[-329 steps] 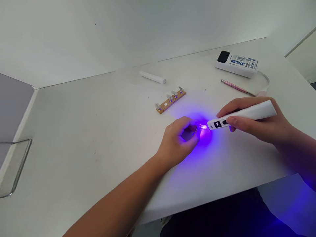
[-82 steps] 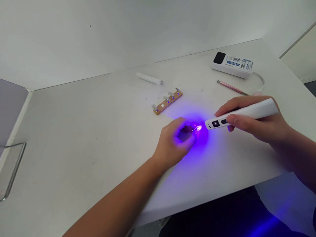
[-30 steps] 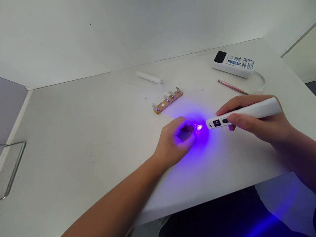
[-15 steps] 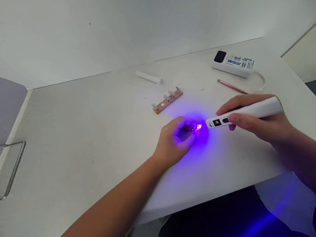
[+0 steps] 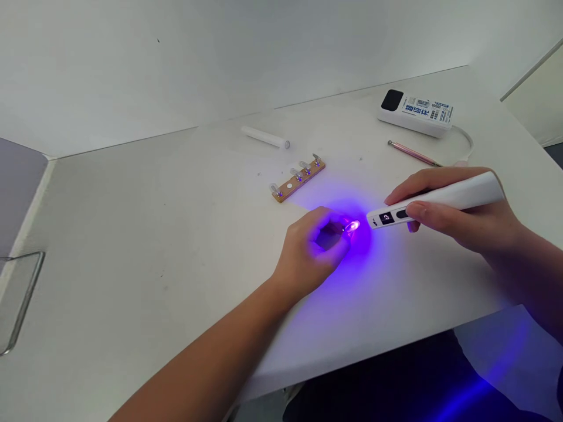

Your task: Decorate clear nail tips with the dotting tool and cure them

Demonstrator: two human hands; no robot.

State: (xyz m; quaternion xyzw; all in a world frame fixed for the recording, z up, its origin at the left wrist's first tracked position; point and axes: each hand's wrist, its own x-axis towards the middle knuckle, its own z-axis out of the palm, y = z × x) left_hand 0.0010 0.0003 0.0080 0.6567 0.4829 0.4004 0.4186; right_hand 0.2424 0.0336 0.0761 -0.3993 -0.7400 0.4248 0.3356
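My left hand (image 5: pixel 311 246) pinches a small clear false nail (image 5: pixel 352 226), which glows pink-violet between thumb and fingers. Wrapped around a white handheld UV nail lamp (image 5: pixel 453 192) is my right hand (image 5: pixel 466 220), its thumb by the dark button. The lamp's tip points left at the nail from a short gap away and throws violet light over the fingers and tabletop. A small display on the lamp is lit. Behind my left hand, a wooden strip (image 5: pixel 289 186) carries several clear false nails on little stands, with one bare white spot among them.
A white tube (image 5: pixel 265 137) lies behind the strip. At the back right are a white power bank (image 5: pixel 416 113) with a cable and a pink dotting tool (image 5: pixel 413 153). White panels border the table (image 5: pixel 132 246); a metal handle (image 5: pixel 29 305) is at the far left.
Both hands, the nail and the lit lamp hold nearly the same position. The view has shifted very slightly, and the digit on the lamp's display looks different.
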